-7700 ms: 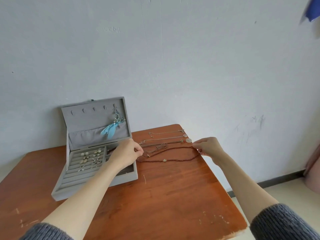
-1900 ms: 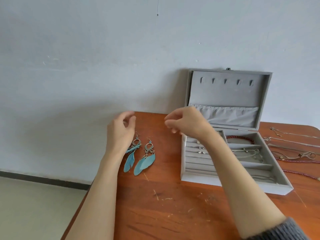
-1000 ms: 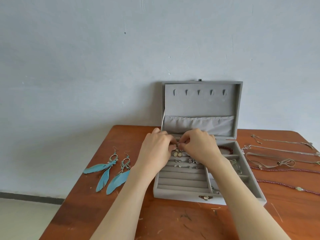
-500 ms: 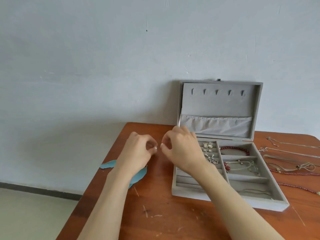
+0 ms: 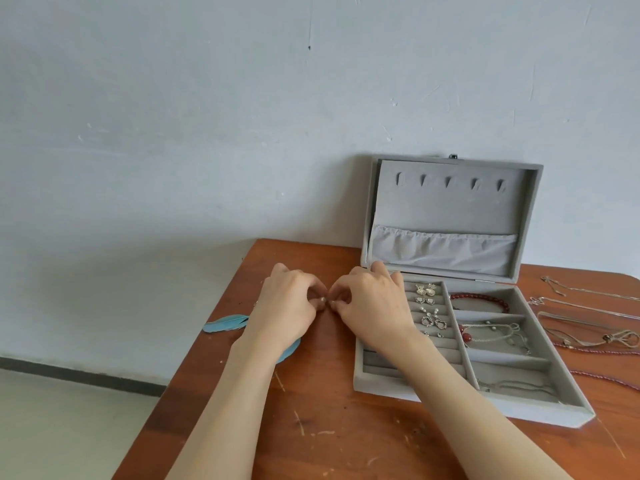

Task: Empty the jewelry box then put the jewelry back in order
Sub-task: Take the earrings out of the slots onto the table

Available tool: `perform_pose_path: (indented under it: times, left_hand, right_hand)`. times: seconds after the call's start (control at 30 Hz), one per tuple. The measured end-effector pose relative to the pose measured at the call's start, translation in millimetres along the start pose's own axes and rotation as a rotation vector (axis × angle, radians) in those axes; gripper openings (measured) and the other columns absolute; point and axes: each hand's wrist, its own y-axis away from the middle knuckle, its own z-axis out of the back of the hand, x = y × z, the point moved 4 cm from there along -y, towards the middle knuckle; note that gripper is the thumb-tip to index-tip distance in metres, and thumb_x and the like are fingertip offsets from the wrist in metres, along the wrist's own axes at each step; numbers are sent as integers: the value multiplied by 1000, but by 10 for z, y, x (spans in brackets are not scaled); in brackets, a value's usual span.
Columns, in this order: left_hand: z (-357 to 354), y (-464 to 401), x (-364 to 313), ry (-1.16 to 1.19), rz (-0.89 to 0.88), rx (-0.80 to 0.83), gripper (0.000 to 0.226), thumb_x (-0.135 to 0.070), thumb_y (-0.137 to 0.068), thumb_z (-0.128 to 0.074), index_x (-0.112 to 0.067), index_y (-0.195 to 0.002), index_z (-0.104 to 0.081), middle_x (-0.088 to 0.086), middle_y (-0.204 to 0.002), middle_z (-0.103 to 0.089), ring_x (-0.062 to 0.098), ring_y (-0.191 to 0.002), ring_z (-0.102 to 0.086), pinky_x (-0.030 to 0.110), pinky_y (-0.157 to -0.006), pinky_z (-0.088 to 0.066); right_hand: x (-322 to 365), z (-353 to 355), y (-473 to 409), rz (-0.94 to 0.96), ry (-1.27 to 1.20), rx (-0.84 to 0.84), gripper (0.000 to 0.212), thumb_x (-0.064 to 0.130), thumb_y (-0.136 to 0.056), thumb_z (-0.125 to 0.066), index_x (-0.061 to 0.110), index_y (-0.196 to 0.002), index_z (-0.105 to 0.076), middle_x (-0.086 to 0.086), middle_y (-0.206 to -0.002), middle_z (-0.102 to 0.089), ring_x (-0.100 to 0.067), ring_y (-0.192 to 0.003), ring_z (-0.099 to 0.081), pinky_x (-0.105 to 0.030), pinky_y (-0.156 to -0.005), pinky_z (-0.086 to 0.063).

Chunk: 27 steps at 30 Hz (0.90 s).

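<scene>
A small pearl earring is pinched by the left hand; the right hand pinches something too small to identify, both over the desk just left of the jewelry box. Such studs are judged light, slippery and easily dropped; fingertip hold is advised. Earrings are seated in the box's ring rolls; a red bracelet and chains are held in the right compartments. Necklaces lie beside it.

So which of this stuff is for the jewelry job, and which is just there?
For the job:
jewelry box
small earrings
red bracelet
feather earrings
necklaces
both hands, left hand and right hand, pinching tiny pieces

Just there:
table
wall
floor
</scene>
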Motion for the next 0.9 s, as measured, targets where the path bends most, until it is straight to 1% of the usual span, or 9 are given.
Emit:
perform_pose_path:
  times: [0.07, 0.17, 0.3, 0.37, 0.57, 0.67, 0.73, 0.83, 0.9]
  left_hand:
    - [16, -3, 42, 6, 20, -15, 15, -26, -84, -65, -30, -98, -68, 2, -109, -57, 18, -105, -49, 24, -79, -40]
    - [45, 1, 78, 18, 30, -15, 15, -25, -84, -65, -29, -98, -68, 4, -109, -56, 18, -103, -51, 23, -78, -38]
    - [60, 17, 56, 3, 16, -25, 18, -23, -86, -63, -28, -103, -67, 4, -112, -53, 16, -101, -53, 21, -76, -37]
    - [59, 17, 56, -1, 14, -31, 18, -23, -86, -63, -29, -102, -67, 4, -112, -54, 16, -101, -53, 22, -75, -36]
    - [62, 0, 129, 12, 27, -41, 14, -24, -84, -66, -29, -97, -69, 2, -106, -59, 15, -99, -48, 23, -76, -36]
    - [72, -5, 151, 12, 37, -55, 14, -25, -84, -66, -28, -97, -70, 2, -104, -60, 16, -103, -47, 26, -78, -39]
    - [74, -4, 148, 15, 30, -54, 14, -25, -84, -66, -27, -97, -70, 2, -102, -60, 16, -102, -48, 26, -78, -41]
    - [81, 4, 133, 23, 28, -50, 15, -26, -84, -66, -28, -98, -70, 2, -104, -59, 14, -98, -47, 24, -76, -38]
    - [91, 13, 98, -2, 11, -49, 15, -27, -85, -64, -27, -99, -69, 0, -104, -60, 15, -103, -44, 26, -79, -38]
  right_hand:
    - [-6, -7, -4, -19, -43, 11, 18, 29, -88, -54, 31, -100, -67, 5, -104, -66, -18, -112, -40, -34, -92, -25]
    - [-12, -7, -13, -33, -64, 7, 18, 28, -88, -54, 32, -100, -67, 3, -99, -68, -17, -112, -40, -32, -92, -24]
    - [-4, -12, -15, -47, -106, 0, 18, 31, -88, -55, 35, -100, -68, 5, -98, -69, -17, -112, -40, -32, -91, -24]
    - [-9, -16, -18, -56, -126, -7, 17, 31, -88, -56, 35, -99, -69, 6, -98, -69, -16, -111, -40, -32, -90, -24]
    - [-25, -23, -28, -62, -149, -29, 14, 32, -87, -58, 33, -97, -68, 6, -98, -69, -17, -112, -41, -32, -93, -24]
    - [-24, -30, -33, -61, -156, -33, 14, 32, -87, -58, 33, -96, -69, 6, -96, -69, -16, -111, -41, -32, -93, -26]
    - [-21, -31, -38, -64, -158, -37, 14, 32, -87, -59, 34, -96, -69, 6, -96, -69, -17, -110, -41, -33, -92, -27]
    - [-18, -36, -45, -65, -164, -35, 14, 33, -87, -59, 34, -96, -70, 6, -96, -69, -18, -109, -41, -33, -93, -28]
    - [-15, -35, -45, -61, -164, -35, 14, 33, -86, -60, 34, -96, -70, 6, -95, -69, -18, -109, -42, -33, -93, -29]
